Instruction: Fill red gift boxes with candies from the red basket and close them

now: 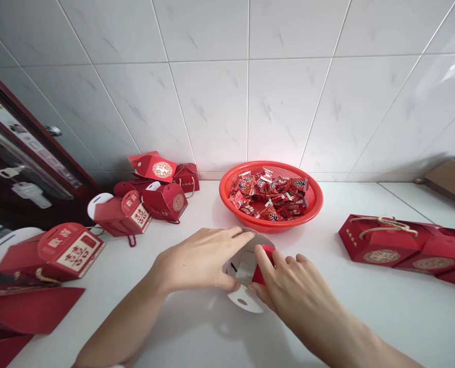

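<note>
Between my hands is a red paper gift box (246, 267), its top unfolded and its white inside facing up. One pale flap with an oval slot bends outward at its near side. My left hand (200, 259) grips the box's left side, the thumb near the front and the fingers over the far edge. On the right, my right hand (294, 281) pinches a red side panel between thumb and fingers. The bottom of the box is partly hidden. Just behind it stands a red plastic basket (227, 204) holding many red-wrapped candies (271, 194).
Several red boxes (123, 214) with gold prints line the left side, some with open tops. Closed boxes with rope handles (380, 243) sit at the right. A brown cardboard box (451, 176) lies farther back. Keys (31, 193) hang from a door lock at left; a tiled wall rises behind.
</note>
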Motion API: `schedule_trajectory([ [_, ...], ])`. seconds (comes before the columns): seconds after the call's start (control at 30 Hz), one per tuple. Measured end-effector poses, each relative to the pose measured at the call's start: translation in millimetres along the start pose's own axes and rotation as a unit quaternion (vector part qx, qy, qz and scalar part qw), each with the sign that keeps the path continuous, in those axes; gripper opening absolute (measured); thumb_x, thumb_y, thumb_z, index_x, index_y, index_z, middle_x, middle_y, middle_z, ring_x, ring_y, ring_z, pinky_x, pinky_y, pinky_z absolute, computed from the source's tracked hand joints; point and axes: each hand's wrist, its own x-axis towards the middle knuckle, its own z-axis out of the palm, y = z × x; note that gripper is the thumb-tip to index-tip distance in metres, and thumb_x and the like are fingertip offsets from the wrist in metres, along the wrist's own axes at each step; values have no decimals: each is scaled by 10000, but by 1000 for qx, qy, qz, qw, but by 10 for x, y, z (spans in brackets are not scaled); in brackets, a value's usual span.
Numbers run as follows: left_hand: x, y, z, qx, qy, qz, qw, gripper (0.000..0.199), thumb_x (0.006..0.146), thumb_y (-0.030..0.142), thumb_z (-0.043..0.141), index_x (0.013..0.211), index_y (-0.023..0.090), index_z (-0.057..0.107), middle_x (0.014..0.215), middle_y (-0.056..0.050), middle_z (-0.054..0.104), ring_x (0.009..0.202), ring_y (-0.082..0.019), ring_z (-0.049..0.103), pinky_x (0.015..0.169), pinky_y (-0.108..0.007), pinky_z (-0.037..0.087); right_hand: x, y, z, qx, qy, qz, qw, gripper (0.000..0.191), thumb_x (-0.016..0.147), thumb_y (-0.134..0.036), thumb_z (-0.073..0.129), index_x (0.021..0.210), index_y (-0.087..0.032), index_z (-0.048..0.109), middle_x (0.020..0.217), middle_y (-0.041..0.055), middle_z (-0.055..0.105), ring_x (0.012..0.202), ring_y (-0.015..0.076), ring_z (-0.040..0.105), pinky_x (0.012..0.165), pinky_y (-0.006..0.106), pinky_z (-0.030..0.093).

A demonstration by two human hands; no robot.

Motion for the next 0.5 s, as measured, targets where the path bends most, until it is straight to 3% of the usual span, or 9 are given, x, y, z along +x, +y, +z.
schedule_trajectory([
  [0.17,-10,-20,-24,-22,-23,-50,998,655,776,362,633,1415,257,529,1330,-91,656,1179,-320,647,909,-362,496,-27,78,36,-2,-1,45,999,510,905,-356,705,1313,-104,534,830,90,698,699,262,697,602,347,401],
  [0.27,-11,-38,-27,-20,-12,-55,998,660,779,370,634,1421,261,526,1330,-89,658,1184,-324,646,912,-362,496,-32,120,58,-15,-6,85,996,571,883,-316,740,1363,-104,517,919,109,707,725,264,700,619,349,417],
  [0.37,-16,-45,5,-15,1,-44,999,661,790,370,634,1432,268,513,1303,-83,665,1148,-317,657,884,-351,496,-16,136,34,-27,-2,97,995,632,904,-402,736,1401,-92,497,974,133,711,782,280,708,644,355,437],
  [0.5,-11,23,77,15,24,-40,999,621,830,331,607,1437,263,495,1223,-88,678,1081,-301,656,881,-358,478,21,163,-13,-28,-44,121,991,600,927,-479,704,1349,-89,531,815,96,704,730,280,720,610,332,424],
])
